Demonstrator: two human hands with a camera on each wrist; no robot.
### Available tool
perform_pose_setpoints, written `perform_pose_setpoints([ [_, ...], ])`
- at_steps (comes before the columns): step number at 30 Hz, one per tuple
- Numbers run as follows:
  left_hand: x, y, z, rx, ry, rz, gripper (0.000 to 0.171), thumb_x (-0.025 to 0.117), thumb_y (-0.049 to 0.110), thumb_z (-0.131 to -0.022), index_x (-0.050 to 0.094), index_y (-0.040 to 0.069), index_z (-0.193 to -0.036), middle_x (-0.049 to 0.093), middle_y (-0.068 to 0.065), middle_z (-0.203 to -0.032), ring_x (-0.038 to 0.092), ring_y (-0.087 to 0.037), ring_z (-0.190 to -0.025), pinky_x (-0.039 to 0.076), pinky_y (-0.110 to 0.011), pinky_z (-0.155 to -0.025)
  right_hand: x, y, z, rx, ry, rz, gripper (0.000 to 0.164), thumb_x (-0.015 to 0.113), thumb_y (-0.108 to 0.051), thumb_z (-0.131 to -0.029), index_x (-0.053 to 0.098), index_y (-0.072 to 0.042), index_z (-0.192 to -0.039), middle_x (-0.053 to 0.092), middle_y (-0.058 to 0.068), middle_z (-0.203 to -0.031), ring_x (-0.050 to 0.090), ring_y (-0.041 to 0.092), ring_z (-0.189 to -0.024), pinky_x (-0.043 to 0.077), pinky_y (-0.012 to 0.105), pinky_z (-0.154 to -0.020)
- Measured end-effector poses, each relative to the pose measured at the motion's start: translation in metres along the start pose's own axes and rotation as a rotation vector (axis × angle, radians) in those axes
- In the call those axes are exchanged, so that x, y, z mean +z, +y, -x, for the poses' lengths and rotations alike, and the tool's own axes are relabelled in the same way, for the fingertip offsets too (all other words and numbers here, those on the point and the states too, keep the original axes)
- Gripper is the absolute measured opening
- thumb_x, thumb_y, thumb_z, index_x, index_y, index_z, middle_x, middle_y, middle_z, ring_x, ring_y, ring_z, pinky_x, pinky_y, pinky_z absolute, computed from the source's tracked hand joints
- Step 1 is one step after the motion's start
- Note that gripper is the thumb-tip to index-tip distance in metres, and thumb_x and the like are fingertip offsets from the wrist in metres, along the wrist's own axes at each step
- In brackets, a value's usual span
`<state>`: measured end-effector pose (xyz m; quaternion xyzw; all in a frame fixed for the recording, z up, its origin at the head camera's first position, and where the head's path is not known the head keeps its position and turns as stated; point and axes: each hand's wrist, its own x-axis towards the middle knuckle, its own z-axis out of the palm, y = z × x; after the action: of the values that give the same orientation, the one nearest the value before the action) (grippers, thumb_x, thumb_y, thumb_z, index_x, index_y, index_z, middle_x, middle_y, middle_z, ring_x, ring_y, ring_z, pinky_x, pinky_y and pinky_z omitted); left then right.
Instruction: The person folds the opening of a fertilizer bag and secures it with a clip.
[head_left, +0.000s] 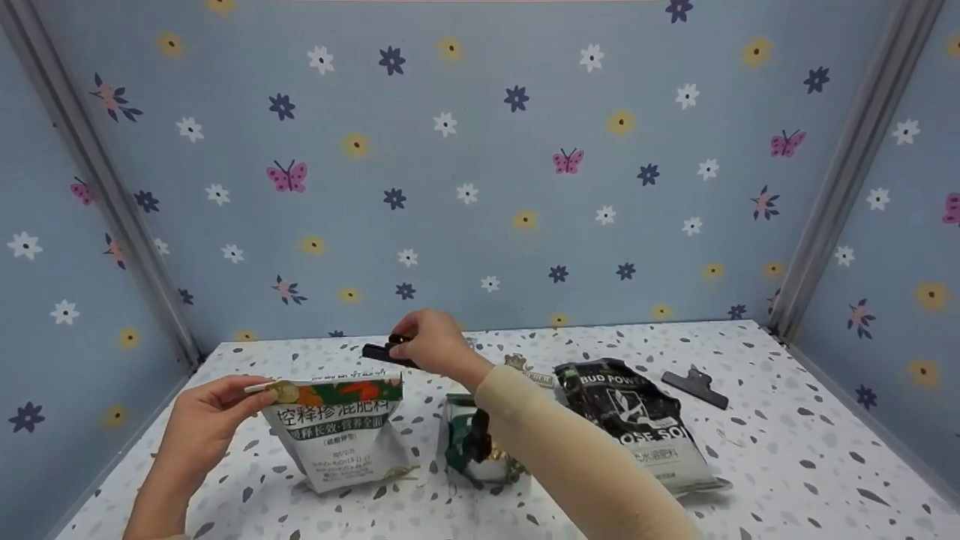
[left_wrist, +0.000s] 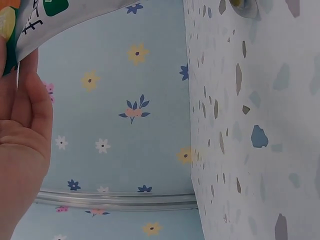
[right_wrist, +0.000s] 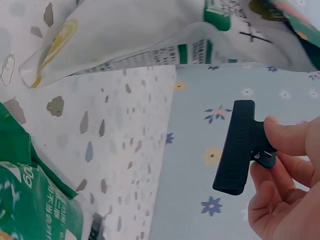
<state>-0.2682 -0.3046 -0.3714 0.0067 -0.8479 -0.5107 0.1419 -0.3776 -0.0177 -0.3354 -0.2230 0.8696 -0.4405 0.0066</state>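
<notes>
Right wrist view: my right hand (right_wrist: 290, 170) pinches a black clip (right_wrist: 234, 147) by its handle end, thumb on one lever and fingertips under the other; whether I am squeezing hard enough to part its jaws, I cannot tell. The clip looks light and stiff, with a spring that I expect to push back, so the handles are where to hold it, thumb square on the lever. Its long bar points away from my palm, apart from the white bag (head_left: 337, 442). Seen from the head, the clip hangs at one o'clock of that bag, just beyond its top edge. My left hand (head_left: 202, 427), at the bag's nine o'clock, pinches the near end of the coloured top band between thumb and fingers. I judge the film soft, smooth and a little slippery, with weight low down where the bag bulges on the speckled table (head_left: 251, 502); the flattened band is the part to hold, pressed flat, since a loose pinch could let it spring open. Outward at three o'clock of the bag stands a green bag (head_left: 459, 442), partly behind my sleeve (head_left: 577, 457); farther that way lies a black bag (head_left: 630, 409), with a second clip (head_left: 697, 388) at its two o'clock.
</notes>
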Motion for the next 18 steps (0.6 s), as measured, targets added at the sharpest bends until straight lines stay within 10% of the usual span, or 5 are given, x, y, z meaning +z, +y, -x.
perform_pose_setpoints([
  [18, 0.003, -0.002, 0.003, 0.037, 0.012, 0.019, 0.038, 0.075, 0.027, -0.092, 0.070, -0.002, -0.116, 0.074, 0.003, -0.098, 0.066, -0.007, -0.091, 0.050, -0.018, -0.081, -0.031, -0.065, 0.043, -0.281, -0.095, 0.052, 0.018, 0.072, -0.008, -0.093, 0.075, -0.007, -0.110, 0.062, -0.003, -0.098, 0.061, 0.005, -0.085, 0.051, 0.020, -0.074],
])
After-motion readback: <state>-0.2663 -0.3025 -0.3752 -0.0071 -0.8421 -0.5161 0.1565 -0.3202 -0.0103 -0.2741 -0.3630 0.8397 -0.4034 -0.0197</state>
